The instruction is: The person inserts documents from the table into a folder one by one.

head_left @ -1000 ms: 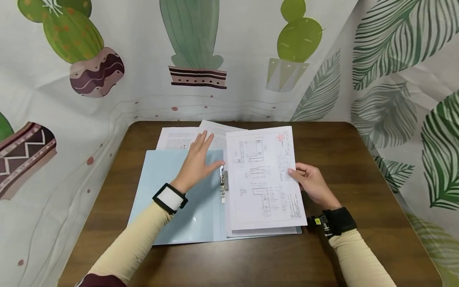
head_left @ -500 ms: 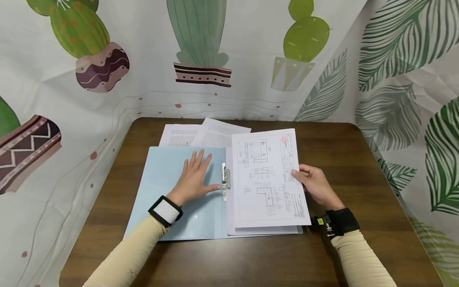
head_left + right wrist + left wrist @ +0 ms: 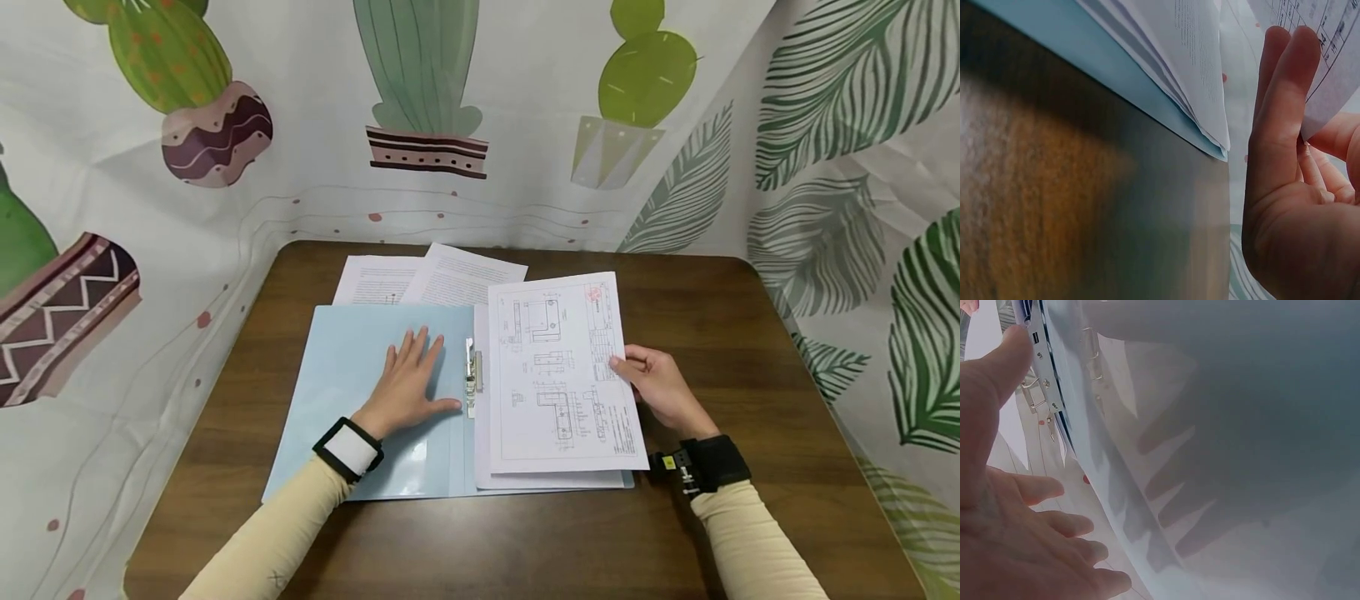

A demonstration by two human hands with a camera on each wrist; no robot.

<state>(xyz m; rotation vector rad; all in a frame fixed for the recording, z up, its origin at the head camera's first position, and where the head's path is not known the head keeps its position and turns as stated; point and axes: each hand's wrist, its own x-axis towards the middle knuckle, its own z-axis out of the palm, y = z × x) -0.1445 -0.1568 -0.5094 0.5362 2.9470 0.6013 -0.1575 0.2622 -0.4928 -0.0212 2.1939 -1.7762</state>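
Note:
A light blue folder [image 3: 330,367] lies spread on the table, its metal clip [image 3: 471,375] running along the spine. Over the folder's left cover, my left hand [image 3: 405,387] has its fingers spread and its thumb toward the clip; the left wrist view shows those fingers [image 3: 1079,525] straight, with their shadow on the cover. My right hand [image 3: 656,383] pinches the right edge of a drawing sheet [image 3: 555,375] between thumb and fingers. In the right wrist view, that sheet [image 3: 1335,81] is raised above a stack of papers [image 3: 1191,69] in the folder.
Two printed sheets [image 3: 465,277] stick out behind the folder's top edge. The brown wooden table [image 3: 697,308] ends at the back against a cloth [image 3: 525,200] printed with cacti and leaves. Bare wood shows at the front and to the right.
My left hand has drawn back toward me, from the folder's top edge and upper clip down over the left cover. The drawing sheet has shifted slightly right of the clip, still held by my right hand.

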